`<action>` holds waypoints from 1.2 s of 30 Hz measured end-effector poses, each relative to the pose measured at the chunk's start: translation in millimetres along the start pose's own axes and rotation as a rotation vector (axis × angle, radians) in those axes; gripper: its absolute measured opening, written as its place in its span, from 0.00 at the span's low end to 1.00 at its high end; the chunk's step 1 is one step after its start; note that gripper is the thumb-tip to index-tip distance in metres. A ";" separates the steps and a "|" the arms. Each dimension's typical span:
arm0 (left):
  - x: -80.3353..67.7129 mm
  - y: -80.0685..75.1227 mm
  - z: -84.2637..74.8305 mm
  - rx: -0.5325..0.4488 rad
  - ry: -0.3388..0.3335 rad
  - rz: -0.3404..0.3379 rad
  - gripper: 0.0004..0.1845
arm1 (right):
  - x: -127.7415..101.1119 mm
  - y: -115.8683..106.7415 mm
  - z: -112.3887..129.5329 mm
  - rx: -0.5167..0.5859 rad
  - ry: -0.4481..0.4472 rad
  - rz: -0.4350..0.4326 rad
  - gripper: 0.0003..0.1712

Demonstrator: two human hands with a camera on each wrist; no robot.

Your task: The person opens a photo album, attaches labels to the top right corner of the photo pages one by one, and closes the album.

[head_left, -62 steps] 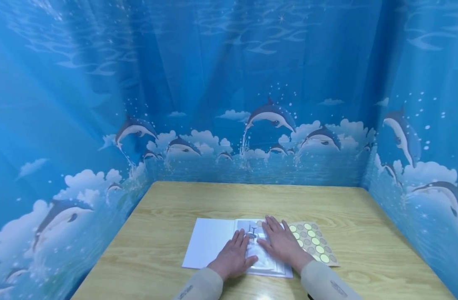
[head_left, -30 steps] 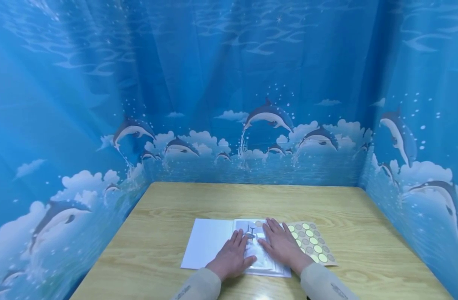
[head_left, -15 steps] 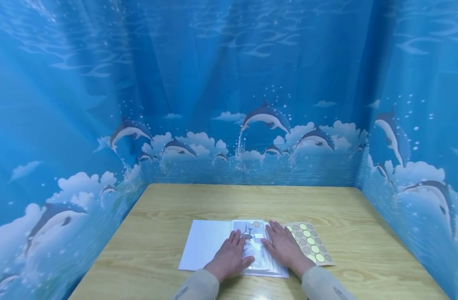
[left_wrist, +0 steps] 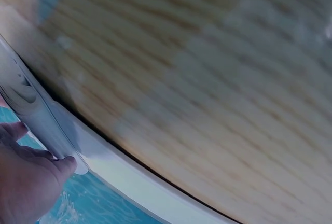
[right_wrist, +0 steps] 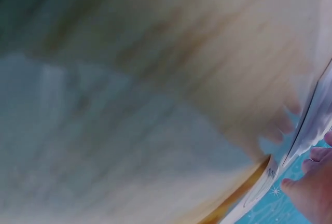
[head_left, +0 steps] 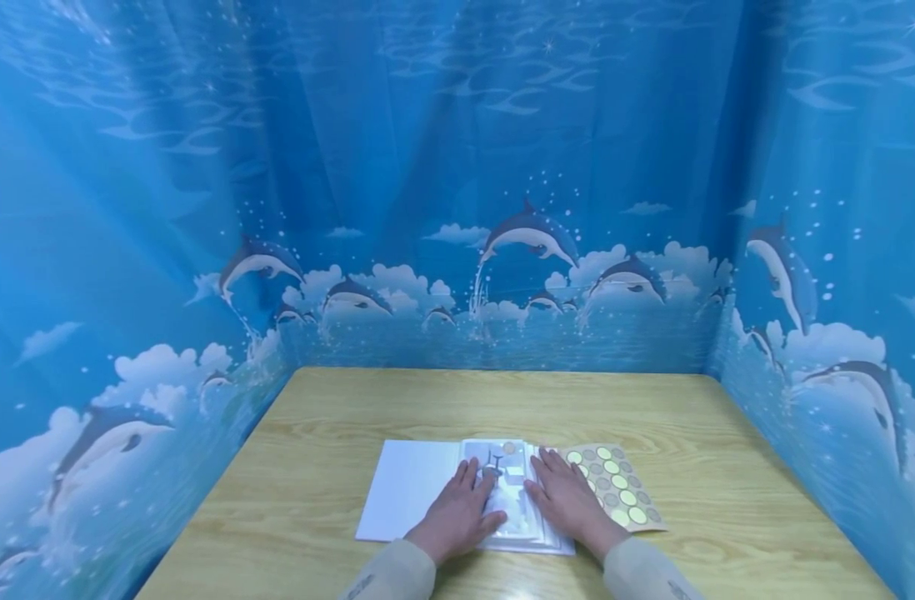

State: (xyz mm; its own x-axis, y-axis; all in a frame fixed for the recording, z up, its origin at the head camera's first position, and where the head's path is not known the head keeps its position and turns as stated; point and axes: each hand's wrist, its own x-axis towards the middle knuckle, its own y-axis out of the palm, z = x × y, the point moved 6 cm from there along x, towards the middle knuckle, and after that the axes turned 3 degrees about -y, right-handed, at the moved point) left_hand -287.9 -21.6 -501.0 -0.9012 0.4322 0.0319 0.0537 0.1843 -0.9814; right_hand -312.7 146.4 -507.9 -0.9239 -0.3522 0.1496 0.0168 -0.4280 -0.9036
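Note:
An open album (head_left: pixel 408 492) lies on the table in the head view, its white cover to the left and glossy clear-sleeved pages to the right. The uppermost page (head_left: pixel 512 512) shows a grey picture with a small round spot near its top. My left hand (head_left: pixel 457 512) rests on this page's left side, fingers extended. My right hand (head_left: pixel 570 500) lies flat over the right side of the pages, fingers extended, partly covering the edge of a sticker sheet. In the wrist views, the left hand (left_wrist: pixel 31 182) touches the album, and the right hand (right_wrist: pixel 311 185) is beside it.
A sheet of round stickers (head_left: pixel 627 496), pale yellow and greyish, lies right of the album, partly under its edge or the hand. The wood-grain table (head_left: pixel 457 400) is enclosed on its far, left and right sides by a blue dolphin curtain (head_left: pixel 397 167).
My right hand has slid a little to the right across the pages, uncovering more of the picture page. The left hand stays in place on the album. The head view has shifted slightly.

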 end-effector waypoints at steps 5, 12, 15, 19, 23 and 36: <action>-2.2 -1.1 -0.8 0.022 -0.016 -0.005 0.36 | -0.7 4.1 -1.1 0.003 -0.008 0.009 0.32; -2.6 -0.1 -1.4 0.028 -0.009 -0.029 0.36 | -2.6 4.1 -0.4 0.003 -0.014 0.004 0.32; -2.7 0.6 -1.1 0.014 -0.006 -0.030 0.35 | -3.1 4.7 -0.3 -0.001 -0.013 0.003 0.32; -3.6 1.4 -0.8 -0.007 -0.005 -0.021 0.37 | -3.4 5.7 -0.1 -0.004 -0.007 0.006 0.32; -3.9 2.4 0.6 -0.025 -0.018 0.000 0.46 | -3.9 6.2 0.3 0.011 0.006 0.017 0.32; -5.8 -0.1 1.5 -0.061 -0.035 0.049 0.53 | -4.7 7.6 -0.5 0.027 0.013 0.023 0.32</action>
State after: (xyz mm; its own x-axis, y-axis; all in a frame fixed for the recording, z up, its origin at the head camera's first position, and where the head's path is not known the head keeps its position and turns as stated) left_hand -283.4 -25.4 -501.3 -0.9111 0.4115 -0.0238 0.1235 0.2174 -0.9682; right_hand -308.5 145.3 -515.7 -0.9279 -0.3520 0.1233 0.0488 -0.4424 -0.8955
